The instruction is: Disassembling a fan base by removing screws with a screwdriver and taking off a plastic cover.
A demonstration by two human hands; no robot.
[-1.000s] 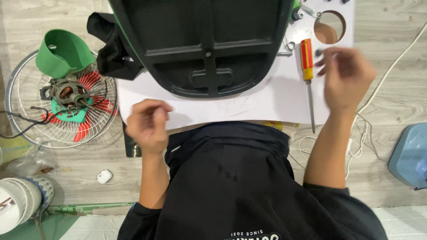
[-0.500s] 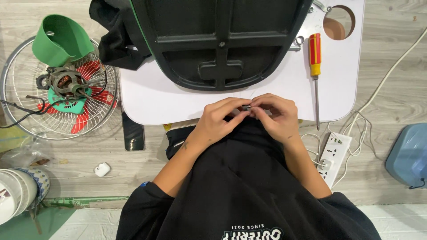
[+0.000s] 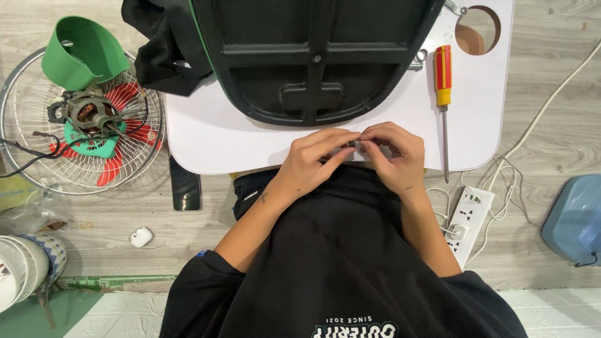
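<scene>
My left hand (image 3: 313, 158) and my right hand (image 3: 393, 154) meet at the near edge of a small white table (image 3: 206, 134). Their fingertips pinch a small grey metal part (image 3: 352, 146) between them; most of it is hidden by the fingers. Just beyond the hands lies a large black plastic shell (image 3: 313, 56) with ribs and a raised middle block. A screwdriver (image 3: 443, 100) with a red and yellow handle lies on the table to the right of my right hand, its shaft pointing toward me.
A dismantled fan with wire grille (image 3: 37, 163), red blades and bare motor (image 3: 87, 112) lies on the floor at left, beside a green cover (image 3: 81, 53). Black cloth (image 3: 163, 44), a dark phone (image 3: 185, 184), a white power strip (image 3: 466, 219), a blue object (image 3: 576, 219).
My hands, apart a second ago, came together at the table's near edge and closed on the small metal part. Since half a second ago they have barely moved.
</scene>
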